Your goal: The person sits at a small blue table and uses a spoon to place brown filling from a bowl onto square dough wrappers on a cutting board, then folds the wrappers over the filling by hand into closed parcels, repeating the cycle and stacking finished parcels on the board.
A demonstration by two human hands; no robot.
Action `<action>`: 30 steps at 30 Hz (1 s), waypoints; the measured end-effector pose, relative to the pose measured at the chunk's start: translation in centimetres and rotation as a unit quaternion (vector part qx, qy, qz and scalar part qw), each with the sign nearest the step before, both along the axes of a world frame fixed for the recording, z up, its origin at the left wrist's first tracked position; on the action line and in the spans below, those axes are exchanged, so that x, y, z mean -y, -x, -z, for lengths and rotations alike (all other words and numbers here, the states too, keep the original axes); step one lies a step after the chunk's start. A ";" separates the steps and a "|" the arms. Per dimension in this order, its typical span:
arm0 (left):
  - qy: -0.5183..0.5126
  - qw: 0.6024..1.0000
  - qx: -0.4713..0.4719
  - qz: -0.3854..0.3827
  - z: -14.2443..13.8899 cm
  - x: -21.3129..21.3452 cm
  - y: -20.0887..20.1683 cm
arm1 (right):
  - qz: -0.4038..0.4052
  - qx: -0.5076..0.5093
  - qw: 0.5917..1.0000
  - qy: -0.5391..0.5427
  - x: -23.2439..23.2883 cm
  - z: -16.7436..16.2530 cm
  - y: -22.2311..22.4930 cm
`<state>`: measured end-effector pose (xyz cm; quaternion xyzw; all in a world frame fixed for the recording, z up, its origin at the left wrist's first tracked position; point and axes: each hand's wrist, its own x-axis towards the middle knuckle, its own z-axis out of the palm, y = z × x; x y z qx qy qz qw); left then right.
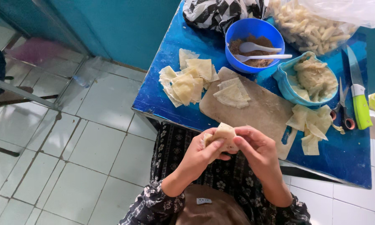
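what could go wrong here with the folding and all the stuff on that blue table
1. Both hands, left hand and right hand, pinch the dough wrapper over the lap, off the blue table; filling squeezed out would probably land on the clothing.
2. The green-handled knife and scissors lie beside the cut wrappers, so a reach there could meet a blade.

Two hands: left hand (200, 156), right hand (258, 152), holding one dough piece (224, 134). On the one tabletop (187, 46): two bowls, dark blue bowl (237, 31) and light blue bowl (285, 81); two white spoons (258, 52); one cutting board (262, 110); one knife (358, 89); one pair of scissors (344, 109); three piles of dough sheets (187, 81).
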<state>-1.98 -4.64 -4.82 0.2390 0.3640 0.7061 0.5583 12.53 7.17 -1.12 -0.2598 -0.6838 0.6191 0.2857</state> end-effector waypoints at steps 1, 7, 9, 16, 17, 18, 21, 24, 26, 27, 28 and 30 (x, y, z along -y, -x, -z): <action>0.002 1.000 -0.014 -0.002 0.0 -0.1 0.0 | 0.021 0.009 1.000 -0.010 0.1 0.6 0.0; -0.035 0.997 0.062 -0.012 -0.7 0.2 1.2 | 0.233 0.034 0.943 -0.233 -2.2 -0.9 -2.1; -0.075 0.987 0.143 0.004 -1.3 0.5 1.7 | 0.310 0.160 0.886 -0.306 -4.1 -2.5 -3.1; -0.126 0.978 0.159 0.047 -2.7 -0.1 0.9 | 0.284 0.324 0.713 -0.553 -5.8 -3.3 -5.2; -0.126 0.980 0.149 0.048 -2.8 -0.1 0.7 | 0.279 0.329 0.718 -0.546 -5.8 -3.1 -5.0; -0.127 0.981 0.138 0.050 -2.9 -0.1 0.6 | 0.275 0.303 0.745 -0.527 -5.4 -3.0 -4.9; -0.131 0.987 0.087 0.044 -3.1 0.0 0.3 | 0.252 0.159 0.848 -0.437 -3.3 -2.5 -3.7; -0.148 0.986 0.070 0.028 -3.0 0.1 -0.6 | 0.065 0.077 0.951 -0.292 0.8 -1.1 -1.6; -0.181 0.983 0.000 0.014 -2.8 -0.4 -1.0 | -0.005 0.016 0.982 -0.189 2.3 -0.3 -0.5; -0.197 0.980 -0.034 0.004 -2.7 -0.5 -1.2 | -0.009 -0.004 0.991 -0.137 2.7 0.2 0.3; -0.182 0.978 -0.098 -0.030 -2.5 -0.6 -1.2 | -0.012 -0.023 0.996 -0.085 2.9 0.6 0.8; -0.154 0.957 -0.226 -0.098 -2.4 -0.8 -1.0 | -0.005 -0.072 0.996 0.048 2.6 1.1 1.1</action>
